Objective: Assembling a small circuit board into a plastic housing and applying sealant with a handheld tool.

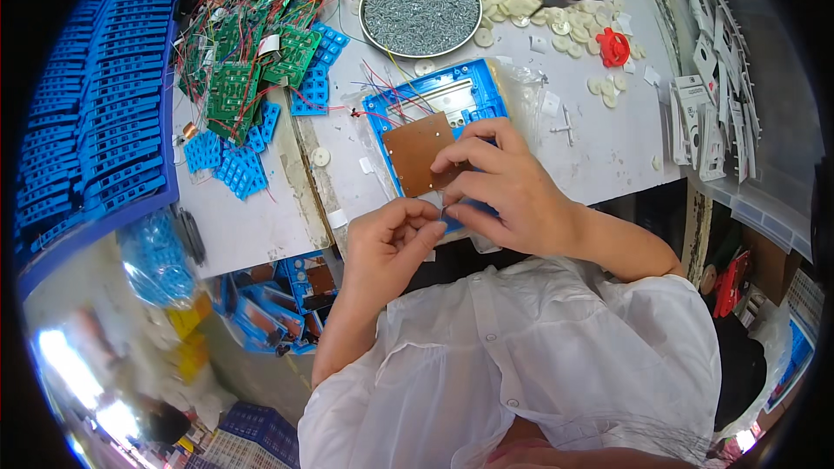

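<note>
A blue plastic housing [498, 104] lies on the table in front of me. Over its left part rests a brown circuit board [415, 156], copper side up, with thin red and dark wires [379, 87] running from its far edge. My left hand [393, 239] is at the near edge of the board, thumb and forefinger pinched together. My right hand [508, 187] arches over the board's right side, its fingertips closing close to those of the left. Whatever small, thin thing lies between the fingers is too tiny to make out.
A round tray [365, 33] of screws stands beyond the housing. Green circuit boards [234, 78] with tangled wires and blue keypads [239, 172] lie left. White discs [565, 30] and a red part [613, 48] are far right. A blue crate [169, 148] borders the left side.
</note>
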A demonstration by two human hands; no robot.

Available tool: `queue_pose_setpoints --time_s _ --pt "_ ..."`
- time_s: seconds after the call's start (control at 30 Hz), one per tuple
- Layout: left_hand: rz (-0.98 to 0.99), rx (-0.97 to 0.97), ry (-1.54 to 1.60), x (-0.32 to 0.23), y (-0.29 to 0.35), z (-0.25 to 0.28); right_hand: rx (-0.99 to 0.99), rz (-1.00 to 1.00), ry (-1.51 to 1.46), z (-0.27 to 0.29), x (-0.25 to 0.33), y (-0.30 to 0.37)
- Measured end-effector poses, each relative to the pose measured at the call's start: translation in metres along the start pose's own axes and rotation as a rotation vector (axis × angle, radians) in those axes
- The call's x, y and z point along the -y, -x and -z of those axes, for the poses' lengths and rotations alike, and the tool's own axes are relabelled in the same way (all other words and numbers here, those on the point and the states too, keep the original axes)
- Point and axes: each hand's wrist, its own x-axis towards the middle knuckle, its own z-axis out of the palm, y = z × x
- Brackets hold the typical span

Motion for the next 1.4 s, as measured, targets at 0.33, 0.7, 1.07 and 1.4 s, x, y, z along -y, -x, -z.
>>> queue_pose_setpoints --time_s 0.33,0.7,1.07,1.4 --pt "-0.264 -0.019 -0.312 -0.001 -0.003 -0.006 0.045 -0.014 -0.061 0.001 -0.002 0.000" --pt "0.064 0.125 0.126 -0.002 0.005 0.005 0.062 -0.024 -0.115 0.008 -0.008 0.000" --pt "0.020 0.062 0.044 0.002 0.004 -0.001 0.071 -0.020 -0.100 0.007 -0.007 0.000" --pt "-0.118 -0.056 -0.151 0.009 0.002 -0.012 0.031 -0.008 -0.089 0.004 -0.007 0.000"
